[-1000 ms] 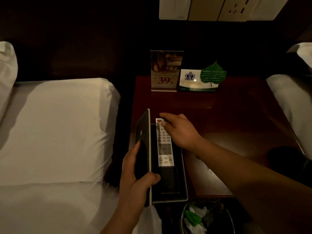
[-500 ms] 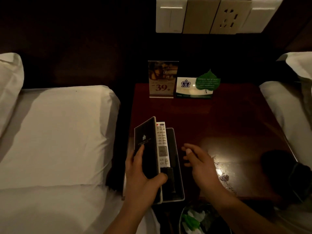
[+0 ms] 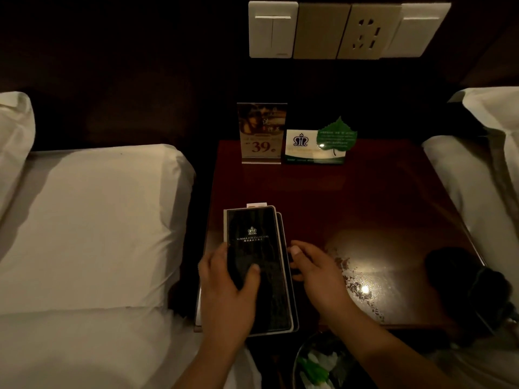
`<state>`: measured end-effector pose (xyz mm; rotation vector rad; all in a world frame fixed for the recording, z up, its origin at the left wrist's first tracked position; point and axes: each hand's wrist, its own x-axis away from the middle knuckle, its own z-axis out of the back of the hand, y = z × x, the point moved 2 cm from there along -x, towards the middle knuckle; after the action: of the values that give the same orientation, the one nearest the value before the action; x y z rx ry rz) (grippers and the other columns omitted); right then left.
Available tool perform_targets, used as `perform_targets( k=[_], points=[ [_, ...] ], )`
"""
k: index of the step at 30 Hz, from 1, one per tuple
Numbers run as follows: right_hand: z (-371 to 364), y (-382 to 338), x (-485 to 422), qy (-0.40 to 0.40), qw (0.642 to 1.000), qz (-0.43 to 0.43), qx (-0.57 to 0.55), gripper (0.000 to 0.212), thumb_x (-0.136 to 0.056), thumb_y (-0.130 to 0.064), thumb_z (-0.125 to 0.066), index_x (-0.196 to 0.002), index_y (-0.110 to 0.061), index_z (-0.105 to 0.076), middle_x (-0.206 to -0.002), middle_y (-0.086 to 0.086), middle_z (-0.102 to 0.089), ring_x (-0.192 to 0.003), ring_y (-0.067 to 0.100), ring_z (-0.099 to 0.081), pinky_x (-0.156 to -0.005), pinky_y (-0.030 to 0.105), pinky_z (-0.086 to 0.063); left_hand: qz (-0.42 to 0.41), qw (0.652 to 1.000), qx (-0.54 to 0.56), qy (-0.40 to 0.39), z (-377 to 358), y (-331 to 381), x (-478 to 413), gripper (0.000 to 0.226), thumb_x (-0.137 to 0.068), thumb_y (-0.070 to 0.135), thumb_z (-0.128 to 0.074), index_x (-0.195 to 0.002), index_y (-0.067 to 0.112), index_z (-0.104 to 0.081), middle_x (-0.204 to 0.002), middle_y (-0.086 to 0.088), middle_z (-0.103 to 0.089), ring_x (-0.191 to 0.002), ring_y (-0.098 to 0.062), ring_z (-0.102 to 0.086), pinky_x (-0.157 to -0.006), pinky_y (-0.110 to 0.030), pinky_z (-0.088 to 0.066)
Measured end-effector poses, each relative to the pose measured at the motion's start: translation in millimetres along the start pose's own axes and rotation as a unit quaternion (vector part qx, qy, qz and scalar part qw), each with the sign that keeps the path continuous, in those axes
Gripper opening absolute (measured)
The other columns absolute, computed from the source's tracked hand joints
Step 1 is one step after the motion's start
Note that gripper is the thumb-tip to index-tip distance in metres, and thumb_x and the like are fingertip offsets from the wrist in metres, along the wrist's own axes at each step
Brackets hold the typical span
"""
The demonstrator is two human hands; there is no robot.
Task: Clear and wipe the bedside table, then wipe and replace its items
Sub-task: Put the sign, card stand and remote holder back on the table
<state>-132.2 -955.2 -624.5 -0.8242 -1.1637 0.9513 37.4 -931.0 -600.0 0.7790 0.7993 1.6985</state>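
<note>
A black hotel folder (image 3: 258, 265) lies closed at the front left of the red-brown bedside table (image 3: 351, 197). The white tip of a remote control (image 3: 256, 204) sticks out from under its far end. My left hand (image 3: 227, 287) holds the folder's cover, thumb on top and fingers at its left edge. The fingertips of my right hand (image 3: 317, 273) touch the folder's right edge. At the back of the table stand a "39" price sign (image 3: 262, 133) and a white card with a green leaf (image 3: 317, 147).
White beds flank the table on the left (image 3: 98, 220) and right (image 3: 463, 178). A dark cloth-like lump (image 3: 455, 276) sits at the table's front right corner, near shiny specks (image 3: 356, 284). A waste bin (image 3: 317, 363) stands below the front edge. Wall switches (image 3: 337, 29) are above.
My left hand has folded the cover down flat over the remote, hiding all but its tip. My right hand left the remote, drew back, then came to the folder's right edge.
</note>
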Motion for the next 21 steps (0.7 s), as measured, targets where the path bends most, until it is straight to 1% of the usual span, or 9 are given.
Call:
perform_targets(
  k=[2, 4, 7, 9, 10, 14, 16, 18, 21],
  points=[
    [-2.2, -1.4, -5.8, -0.004, 0.999, -0.008, 0.049, 0.040, -0.096, -0.046, -0.047, -0.132, -0.030, -0.054, -0.126, -0.008, -0.059, -0.114, 0.012, -0.058, -0.097, 0.041, -0.049, 0.025, 0.995, 0.094, -0.033, 1.6, 0.7, -14.9, 0.041, -0.091, 0.033, -0.059, -0.130, 0.039, -0.049, -0.122, 0.014, -0.056, -0.103, 0.004, -0.056, -0.077, -0.010, -0.039],
    [-10.6, -4.7, -5.7, -0.003, 0.994, -0.012, 0.106, 0.050, -0.096, -0.048, -0.044, -0.137, -0.021, -0.049, -0.129, -0.004, -0.048, -0.117, 0.013, -0.050, -0.098, 0.033, -0.042, 0.014, 0.991, 0.110, -0.076, -0.5, -0.2, -18.8, 0.043, -0.095, 0.028, -0.055, -0.134, 0.043, -0.045, -0.123, 0.018, -0.058, -0.106, 0.006, -0.058, -0.079, -0.011, -0.042],
    [-23.3, -8.5, -1.3, -0.010, 0.974, 0.011, 0.225, 0.044, -0.095, -0.053, -0.040, -0.117, -0.021, -0.059, -0.112, 0.000, -0.043, -0.109, 0.018, -0.046, -0.088, 0.030, -0.038, -0.010, 0.991, 0.031, -0.128, -6.4, -8.3, -13.7, 0.075, -0.096, 0.032, -0.055, -0.155, 0.034, -0.009, -0.158, 0.015, -0.021, -0.138, 0.003, -0.024, -0.108, -0.017, -0.025],
    [-25.7, -9.4, -1.6, -0.019, 0.960, 0.022, 0.277, 0.043, -0.095, -0.053, -0.040, -0.111, -0.019, -0.058, -0.107, 0.000, -0.041, -0.104, 0.018, -0.044, -0.087, 0.029, -0.038, -0.017, 0.989, 0.001, -0.147, -9.3, -13.6, -11.1, 0.086, -0.095, 0.036, -0.056, -0.156, 0.031, 0.005, -0.163, 0.014, 0.003, -0.136, 0.010, -0.006, -0.109, -0.016, -0.012],
    [-24.7, -10.2, -2.7, -0.025, 0.962, 0.017, 0.273, 0.042, -0.095, -0.052, -0.040, -0.112, -0.018, -0.059, -0.107, 0.001, -0.041, -0.105, 0.019, -0.044, -0.090, 0.030, -0.039, -0.019, 0.988, 0.004, -0.150, -9.9, -14.3, -10.9, 0.088, -0.095, 0.036, -0.057, -0.156, 0.032, 0.006, -0.164, 0.015, 0.006, -0.134, 0.012, -0.005, -0.108, -0.014, -0.012],
    [-15.6, -8.0, -4.8, -0.023, 0.975, -0.007, 0.220, 0.042, -0.096, -0.050, -0.040, -0.117, -0.019, -0.060, -0.116, 0.000, -0.042, -0.114, 0.020, -0.044, -0.103, 0.040, -0.039, 0.000, 0.986, 0.121, -0.113, -9.2, -10.6, -11.4, 0.071, -0.092, 0.031, -0.059, -0.145, 0.051, -0.017, -0.147, 0.024, -0.033, -0.118, 0.023, -0.038, -0.089, 0.002, -0.033],
    [-16.1, -6.1, -4.5, -0.011, 0.979, -0.007, 0.205, 0.041, -0.096, -0.049, -0.042, -0.122, -0.023, -0.057, -0.119, -0.001, -0.042, -0.117, 0.021, -0.046, -0.103, 0.042, -0.041, 0.022, 0.984, 0.149, -0.092, -9.3, -12.1, -12.7, 0.069, -0.093, 0.027, -0.061, -0.143, 0.053, -0.021, -0.139, 0.023, -0.043, -0.115, 0.017, -0.047, -0.089, -0.008, -0.042],
    [-18.4, -10.8, -7.3, 0.000, 0.984, 0.000, 0.176, 0.043, -0.094, -0.050, -0.045, -0.127, -0.025, -0.055, -0.122, 0.000, -0.044, -0.118, 0.021, -0.047, -0.102, 0.044, -0.042, 0.046, 0.985, 0.141, -0.090, -8.3, -14.1, -17.1, 0.077, -0.092, 0.025, -0.063, -0.153, 0.040, -0.019, -0.145, 0.012, -0.044, -0.120, 0.002, -0.051, -0.097, -0.023, -0.047],
    [-16.5, -38.5, -34.8, 0.063, 0.985, 0.042, 0.157, 0.055, -0.094, -0.047, -0.049, -0.140, -0.018, -0.045, -0.138, 0.005, -0.044, -0.127, 0.023, -0.044, -0.107, 0.044, -0.039, 0.012, 0.994, 0.053, -0.093, -6.6, -9.9, -17.0, 0.093, -0.079, 0.050, -0.072, -0.150, 0.042, -0.013, -0.153, 0.008, -0.036, -0.128, -0.007, -0.045, -0.103, -0.029, -0.045]
  ],
)
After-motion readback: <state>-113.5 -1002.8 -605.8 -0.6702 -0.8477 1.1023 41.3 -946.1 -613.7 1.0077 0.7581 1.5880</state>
